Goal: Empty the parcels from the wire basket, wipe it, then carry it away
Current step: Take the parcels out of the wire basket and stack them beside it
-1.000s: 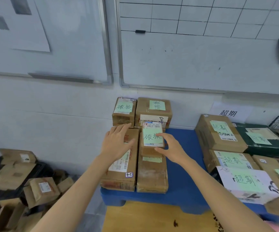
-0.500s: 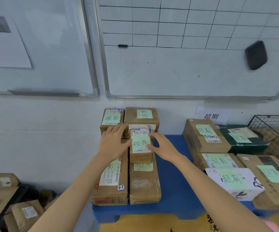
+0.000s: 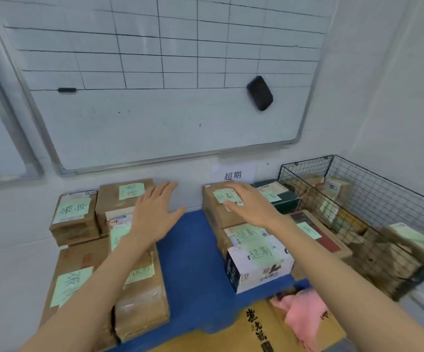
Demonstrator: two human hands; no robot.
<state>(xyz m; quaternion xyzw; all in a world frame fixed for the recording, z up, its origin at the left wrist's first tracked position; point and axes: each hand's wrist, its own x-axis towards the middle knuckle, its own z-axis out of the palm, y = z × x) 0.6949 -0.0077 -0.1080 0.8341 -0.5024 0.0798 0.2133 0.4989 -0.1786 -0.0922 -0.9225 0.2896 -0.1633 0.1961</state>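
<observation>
We have the wire basket (image 3: 383, 189) far right, in the corner by the wall, just beside the labelled boxes on the blue surface (image 3: 193, 262), & it's full: parcels (image 3: 406, 246) w/ green notes are stacked inside, none out yet by the look of it. Our left hand (image 3: 155, 217) is released, fingers spread, holding nothing, over the taped stack (image 3: 144, 301) on the left. Our right hand (image 3: 251, 207) is likewise flat & empty above a brown box (image 3: 213, 217) in the right group; touching it or just hovering, we can't tell.

Handling, as we judge it: the basket is thin black wire, so light when empty but prob heavy & saggy when loaded. So we take the parcels out first, not lift it full. The parcels look like stiff cardboard under glossy tape, slick-ish, so we grip each across two opposite sides, not by the paper notes, which would peel. Empty basket: both hands on the top rim wire at opposite sides, near the corners where it's stiffest; thin wire will bite fingers. The pink cloth (image 3: 305, 316) lies low in view by the surface's front edge, soft, & may snag on the mesh while wiping
</observation>
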